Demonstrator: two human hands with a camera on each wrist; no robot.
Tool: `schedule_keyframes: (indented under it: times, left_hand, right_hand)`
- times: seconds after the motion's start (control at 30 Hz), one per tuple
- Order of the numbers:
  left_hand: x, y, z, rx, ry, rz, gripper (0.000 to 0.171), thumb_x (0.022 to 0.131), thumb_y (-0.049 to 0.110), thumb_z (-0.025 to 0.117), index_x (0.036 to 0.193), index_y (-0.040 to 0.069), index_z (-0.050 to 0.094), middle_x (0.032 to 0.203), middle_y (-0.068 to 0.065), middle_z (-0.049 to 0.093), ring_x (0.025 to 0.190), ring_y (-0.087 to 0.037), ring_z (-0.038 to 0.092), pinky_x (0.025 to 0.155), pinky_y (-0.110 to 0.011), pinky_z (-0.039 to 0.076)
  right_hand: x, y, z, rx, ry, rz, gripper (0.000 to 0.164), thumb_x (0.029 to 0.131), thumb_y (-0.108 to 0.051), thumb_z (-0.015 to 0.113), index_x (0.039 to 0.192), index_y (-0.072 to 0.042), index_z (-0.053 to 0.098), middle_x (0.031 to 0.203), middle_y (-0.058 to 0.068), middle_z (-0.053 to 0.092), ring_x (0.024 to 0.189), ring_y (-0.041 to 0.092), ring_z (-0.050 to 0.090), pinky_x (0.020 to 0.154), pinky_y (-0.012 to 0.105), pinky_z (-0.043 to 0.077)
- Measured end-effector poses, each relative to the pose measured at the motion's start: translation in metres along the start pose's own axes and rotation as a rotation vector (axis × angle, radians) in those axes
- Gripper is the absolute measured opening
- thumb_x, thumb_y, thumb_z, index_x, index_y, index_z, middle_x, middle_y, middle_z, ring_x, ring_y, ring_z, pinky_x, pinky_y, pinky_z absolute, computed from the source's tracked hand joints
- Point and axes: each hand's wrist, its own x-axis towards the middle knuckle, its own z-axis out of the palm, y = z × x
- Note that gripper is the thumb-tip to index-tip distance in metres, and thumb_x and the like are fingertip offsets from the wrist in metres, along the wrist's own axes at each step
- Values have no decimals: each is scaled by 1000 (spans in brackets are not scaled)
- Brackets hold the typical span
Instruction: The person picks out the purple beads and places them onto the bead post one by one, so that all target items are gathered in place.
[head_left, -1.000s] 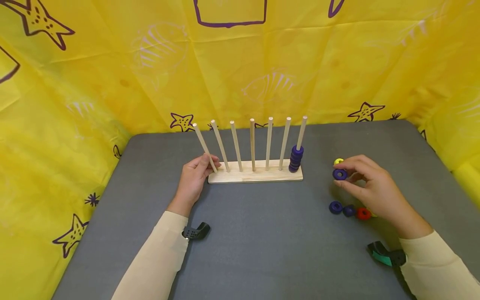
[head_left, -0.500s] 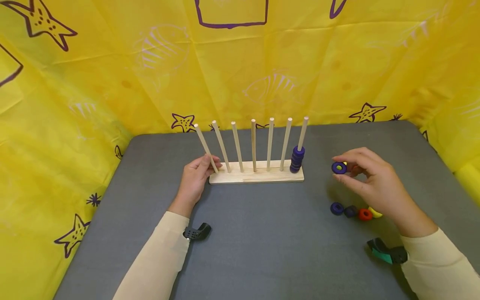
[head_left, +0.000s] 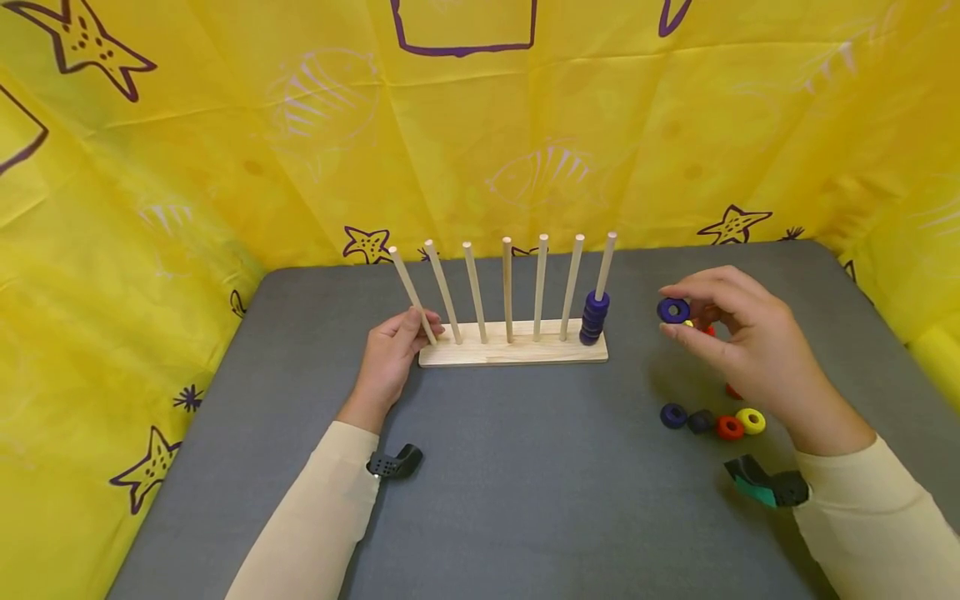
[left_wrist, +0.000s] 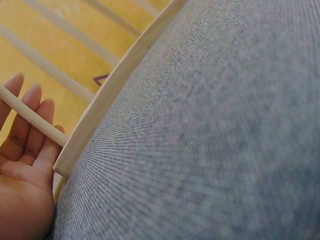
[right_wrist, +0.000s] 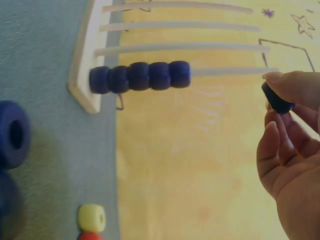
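A wooden peg stand (head_left: 510, 354) holds several upright pegs, and dark blue beads (head_left: 593, 319) are stacked on its rightmost peg. My left hand (head_left: 390, 350) is at the stand's left end, its thumb on the near side of the leftmost peg (left_wrist: 32, 117) and its fingers behind. Off to the stand's right, my right hand (head_left: 742, 337) pinches a dark blue bead (head_left: 673, 311) between thumb and fingertips, its hole facing the head camera. In the right wrist view this bead (right_wrist: 277, 99) is beside the tip of the bead-carrying peg.
Loose beads lie on the grey table below my right hand: a blue bead (head_left: 673, 416), a dark bead (head_left: 702, 422), a red bead (head_left: 730, 428) and a yellow bead (head_left: 751, 421). More red and yellow ones are partly hidden behind the hand. A yellow patterned cloth (head_left: 450, 150) hangs behind.
My right hand has risen away from the table with the blue bead, uncovering more of the yellow bead in the row below. The left hand and the stand stay in place.
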Motion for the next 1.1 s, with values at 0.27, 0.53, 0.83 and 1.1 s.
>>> schedule_keyframes:
  times: [0.27, 0.53, 0.83, 1.1]
  left_hand:
    - [0, 1, 1, -7, 5, 1, 50, 115, 34, 58, 120, -14, 72, 109, -17, 75, 110, -26, 72, 99, -35, 57]
    - [1, -1, 1, -27, 1, 14, 49, 116, 32, 57, 119, -15, 71, 106, -16, 75, 110, -28, 72, 98, -35, 58]
    - [0, 0, 1, -18, -1, 18, 50, 116, 31, 57, 120, -18, 70, 106, -14, 75, 109, -26, 73, 98, -34, 58]
    - [1, -3, 0, -24, -6, 16, 49, 116, 31, 57, 120, -16, 70, 105, -13, 76, 109, -26, 73, 99, -36, 58]
  right_hand:
    - [20, -14, -2, 60, 25, -15, 58, 70, 32, 86, 120, 5, 78, 115, 9, 68, 89, 11, 60, 81, 12, 53]
    - [42, -30, -1, 57, 38, -29, 52, 76, 28, 85, 122, 4, 77, 114, 7, 67, 90, 11, 61, 81, 13, 53]
    - [67, -38, 7, 72, 45, 26, 43, 86, 16, 86, 125, 1, 78, 113, 0, 67, 90, 15, 59, 82, 14, 51]
    - [78, -34, 16, 82, 26, 96, 40, 91, 9, 86, 128, -1, 77, 117, 4, 66, 93, 16, 59, 83, 13, 51]
